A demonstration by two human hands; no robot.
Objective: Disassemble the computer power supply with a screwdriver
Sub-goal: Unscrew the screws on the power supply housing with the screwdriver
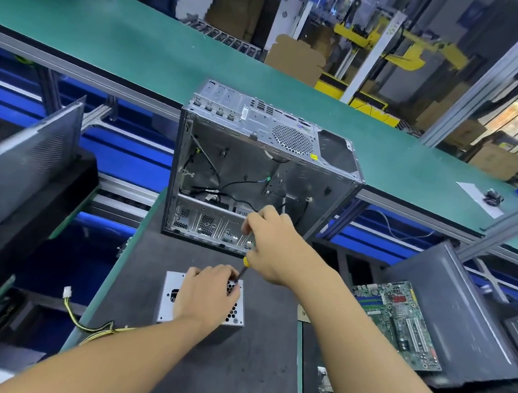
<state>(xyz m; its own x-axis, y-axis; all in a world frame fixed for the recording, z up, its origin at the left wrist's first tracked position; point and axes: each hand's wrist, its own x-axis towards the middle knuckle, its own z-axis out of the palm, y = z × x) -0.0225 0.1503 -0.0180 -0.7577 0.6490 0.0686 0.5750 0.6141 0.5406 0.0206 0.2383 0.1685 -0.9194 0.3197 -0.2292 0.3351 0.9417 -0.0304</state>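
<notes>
- Our left hand [207, 292] rests on the power supply [169, 298] on the counter [236, 366].
- Our right hand [272, 244] grips the screwdriver [245, 262], tip down at its grille.

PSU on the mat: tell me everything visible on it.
The PSU is a silver sheet-metal box on the dark mat before the open case. Its top face shows a honeycomb grille at right and a dark cutout at left. The left hand rests on its middle. The screwdriver, gripped by the right hand, meets its far right corner. Yellow and black wires seem to lead off its left.
</notes>
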